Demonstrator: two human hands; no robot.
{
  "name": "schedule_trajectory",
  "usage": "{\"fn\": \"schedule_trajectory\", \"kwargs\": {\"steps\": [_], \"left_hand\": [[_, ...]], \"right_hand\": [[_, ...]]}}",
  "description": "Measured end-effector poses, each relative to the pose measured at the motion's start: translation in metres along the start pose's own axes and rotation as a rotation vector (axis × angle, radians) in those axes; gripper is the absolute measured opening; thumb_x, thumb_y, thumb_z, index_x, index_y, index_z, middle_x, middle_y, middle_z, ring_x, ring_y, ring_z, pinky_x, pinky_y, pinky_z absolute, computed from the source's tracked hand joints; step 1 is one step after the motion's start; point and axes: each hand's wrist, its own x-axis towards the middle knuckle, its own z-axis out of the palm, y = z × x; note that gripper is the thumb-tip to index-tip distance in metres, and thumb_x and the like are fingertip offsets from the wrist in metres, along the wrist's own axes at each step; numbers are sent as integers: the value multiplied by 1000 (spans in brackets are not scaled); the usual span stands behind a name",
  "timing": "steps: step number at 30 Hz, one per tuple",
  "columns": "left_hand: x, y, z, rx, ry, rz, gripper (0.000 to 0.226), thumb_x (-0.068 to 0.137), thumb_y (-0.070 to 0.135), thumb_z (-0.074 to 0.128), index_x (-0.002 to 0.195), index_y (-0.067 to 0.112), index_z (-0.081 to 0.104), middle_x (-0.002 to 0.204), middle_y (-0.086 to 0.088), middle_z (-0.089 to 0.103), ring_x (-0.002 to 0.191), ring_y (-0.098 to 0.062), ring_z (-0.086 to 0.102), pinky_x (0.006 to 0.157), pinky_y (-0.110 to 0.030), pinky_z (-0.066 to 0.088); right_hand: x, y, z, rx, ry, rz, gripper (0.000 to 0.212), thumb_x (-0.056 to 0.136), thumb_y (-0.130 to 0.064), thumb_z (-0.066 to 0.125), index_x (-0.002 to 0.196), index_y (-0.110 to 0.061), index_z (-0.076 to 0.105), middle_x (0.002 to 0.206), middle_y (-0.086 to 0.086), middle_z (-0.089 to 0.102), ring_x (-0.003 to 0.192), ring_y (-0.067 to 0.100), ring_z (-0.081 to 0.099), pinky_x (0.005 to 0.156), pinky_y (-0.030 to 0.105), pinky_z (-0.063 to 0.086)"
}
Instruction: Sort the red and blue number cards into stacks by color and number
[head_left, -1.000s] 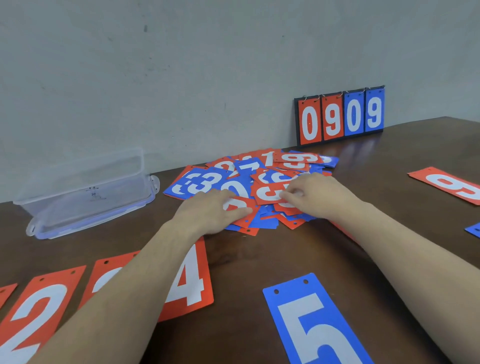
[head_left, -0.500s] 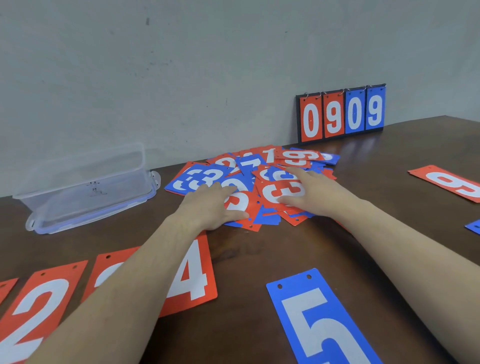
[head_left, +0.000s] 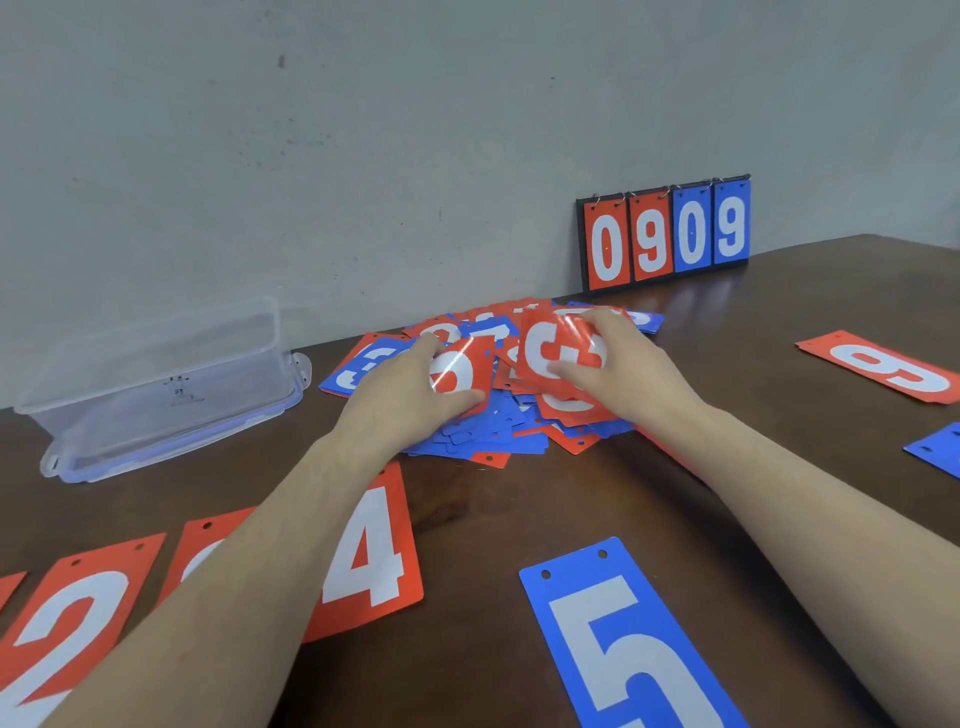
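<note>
Your two bare forearms reach from the near edge toward the far middle of the scene, drawing closer together as they go. Your left hand (head_left: 410, 395) lies palm down with its fingers curled and the thumb pinching a red card (head_left: 460, 371) tilted up off the pile. Just right of it, your right hand (head_left: 618, 364) grips a second red card (head_left: 558, 351), thumb across its face and fingers behind its far edge.
</note>
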Motion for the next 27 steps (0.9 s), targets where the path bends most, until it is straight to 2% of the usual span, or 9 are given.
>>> {"fn": "schedule_trajectory", "kwargs": {"steps": [5,8,12,15,17,20,22,24,27], "left_hand": [[2,3,-5,-427,23,-158,57,77,63,74,112,24,51,98,6,62,82,-21,70,56,-29,53],[1,3,-7,-501,-21,-211,66,76,74,66,116,24,49,104,8,62,87,-16,68,68,-32,57],[2,6,-7,-594,-64,-255,60,83,76,53,114,24,50,98,0,66,76,-23,71,60,-30,57],[3,15,-7,-698,-52,-262,39,97,51,34,80,20,50,61,1,54,55,-21,51,45,-22,46],[1,21,-8,-763,-37,-307,38,97,38,30,78,12,49,49,-1,50,55,-20,48,52,-23,46],[2,22,-5,-839,-41,-295,32,90,35,42,100,11,59,90,-15,72,81,-27,66,82,-40,55],[0,22,-3,-900,-29,-289,18,96,28,46,104,17,58,109,-12,72,95,-28,70,90,-47,56],[-1,22,0,-950,-47,-282,10,100,22,49,104,19,57,111,-9,72,98,-28,71,92,-51,57],[0,26,3,-983,-50,-280,11,100,17,56,111,18,55,109,-9,74,91,-24,74,87,-49,59]], "right_hand": [[-1,-1,-10,262,-30,160,31,98,-46,54,121,-27,46,118,-5,60,102,17,60,84,33,51],[0,4,-15,419,-73,243,17,97,-38,50,104,-22,53,107,3,66,94,15,65,82,35,52],[-1,12,-21,646,-210,223,3,92,-18,63,95,-17,62,106,10,74,102,29,72,94,43,56],[-3,14,-33,747,-279,215,9,95,-15,66,102,-12,69,100,4,77,93,21,74,80,31,58],[-1,16,-38,718,-236,199,15,95,-26,67,105,-16,72,100,-1,77,94,19,73,76,30,58],[2,20,-41,544,-151,191,27,96,-49,59,113,-30,68,106,-9,75,97,15,73,81,34,60],[2,23,-43,444,-121,173,25,98,-52,54,109,-34,66,100,-6,74,84,17,73,70,30,58],[2,25,-45,404,-96,184,22,99,-51,53,108,-35,65,88,7,75,66,26,66,56,32,48],[4,31,-51,473,-61,258,13,97,-44,60,106,-35,64,84,7,76,69,29,70,53,26,45]]}}
